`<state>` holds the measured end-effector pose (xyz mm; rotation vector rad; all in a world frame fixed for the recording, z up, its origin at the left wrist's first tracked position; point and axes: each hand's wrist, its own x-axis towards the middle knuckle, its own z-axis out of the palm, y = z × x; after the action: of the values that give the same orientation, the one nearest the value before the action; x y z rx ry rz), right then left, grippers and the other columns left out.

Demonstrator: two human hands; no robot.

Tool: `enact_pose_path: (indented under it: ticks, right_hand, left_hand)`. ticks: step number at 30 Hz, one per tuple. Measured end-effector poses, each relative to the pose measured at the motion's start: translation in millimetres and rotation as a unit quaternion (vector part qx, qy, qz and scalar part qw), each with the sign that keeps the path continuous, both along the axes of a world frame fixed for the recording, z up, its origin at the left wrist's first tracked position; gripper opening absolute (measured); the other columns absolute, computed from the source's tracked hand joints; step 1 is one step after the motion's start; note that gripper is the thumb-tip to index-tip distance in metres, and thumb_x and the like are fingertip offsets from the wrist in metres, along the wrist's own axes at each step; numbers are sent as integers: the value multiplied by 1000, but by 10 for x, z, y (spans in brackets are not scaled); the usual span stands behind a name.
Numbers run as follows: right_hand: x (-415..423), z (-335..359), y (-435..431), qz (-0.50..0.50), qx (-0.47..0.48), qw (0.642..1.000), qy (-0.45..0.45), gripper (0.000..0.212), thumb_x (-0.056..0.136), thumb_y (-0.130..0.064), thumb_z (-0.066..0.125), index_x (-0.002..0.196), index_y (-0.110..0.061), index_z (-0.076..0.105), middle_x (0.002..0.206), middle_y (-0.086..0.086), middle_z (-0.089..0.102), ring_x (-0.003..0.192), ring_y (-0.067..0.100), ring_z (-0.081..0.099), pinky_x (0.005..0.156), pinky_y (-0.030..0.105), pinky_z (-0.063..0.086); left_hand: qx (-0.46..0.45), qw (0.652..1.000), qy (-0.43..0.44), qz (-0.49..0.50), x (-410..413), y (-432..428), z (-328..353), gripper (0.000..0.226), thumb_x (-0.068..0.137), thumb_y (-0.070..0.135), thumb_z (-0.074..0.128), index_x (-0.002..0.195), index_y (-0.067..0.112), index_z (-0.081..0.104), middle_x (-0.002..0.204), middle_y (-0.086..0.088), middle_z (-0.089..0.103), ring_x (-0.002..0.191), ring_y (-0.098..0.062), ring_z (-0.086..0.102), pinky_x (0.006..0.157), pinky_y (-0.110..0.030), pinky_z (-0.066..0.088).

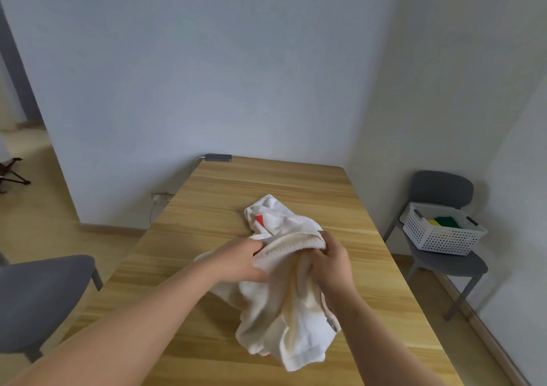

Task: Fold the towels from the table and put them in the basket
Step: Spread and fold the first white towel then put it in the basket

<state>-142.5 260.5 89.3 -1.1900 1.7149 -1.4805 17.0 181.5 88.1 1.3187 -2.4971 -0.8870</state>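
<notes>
My left hand (242, 260) and right hand (328, 262) grip the crumpled towel (284, 320), fingers (333, 243) curled in cloth. Soft, limp, light: I'd take corners.

The fingertips of the left hand (239, 260) and the right hand (328, 262) are buried in folds of the white towel (284, 320). At far right, the basket (438, 237) wall hides most of the green and yellow things (450, 221) inside. The grey chair (41, 297) at near left is cut off by the edge.
</notes>
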Motion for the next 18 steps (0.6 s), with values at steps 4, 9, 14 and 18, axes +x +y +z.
enact_pose_path:
  ticks: [4, 9, 14, 18]
  right_hand:
    - [72, 29, -36, -46, -17, 998, -45, 23, 83, 4, 39, 84, -8, 59, 74, 1, 58, 68, 12, 50, 63, 24, 41]
    - [-54, -14, -52, -134, -12, 989, -65, 17, 84, 0, 38, 78, -8, 53, 72, 1, 53, 66, 15, 46, 63, 29, 39]
    - [-175, -55, -18, -228, -14, 970, -88, 17, 86, -2, 36, 81, -8, 52, 73, 0, 50, 67, 16, 44, 59, 26, 36]
    - [-271, -67, 30, -282, -36, 955, -87, 17, 86, -1, 36, 78, -11, 48, 69, -2, 46, 62, 14, 39, 57, 26, 33]
  left_hand:
    - [26, 990, 59, 127, 40, -59, -186, 15, 90, 36, 52, 100, 29, 62, 93, 7, 63, 85, -13, 58, 71, -27, 44]
    - [195, 882, 374, 211, 53, -51, -201, 10, 89, 34, 58, 88, 24, 57, 89, -2, 65, 75, -15, 60, 60, -27, 44]
    - [-9, 999, -28, 23, 152, -85, -22, 26, 72, 41, 72, 71, 36, 47, 79, 11, 55, 75, -10, 53, 61, -24, 38]
    - [-86, 972, -126, 178, 333, -266, -219, 16, 93, 33, 48, 81, 27, 58, 98, 0, 63, 94, -22, 59, 75, -30, 46]
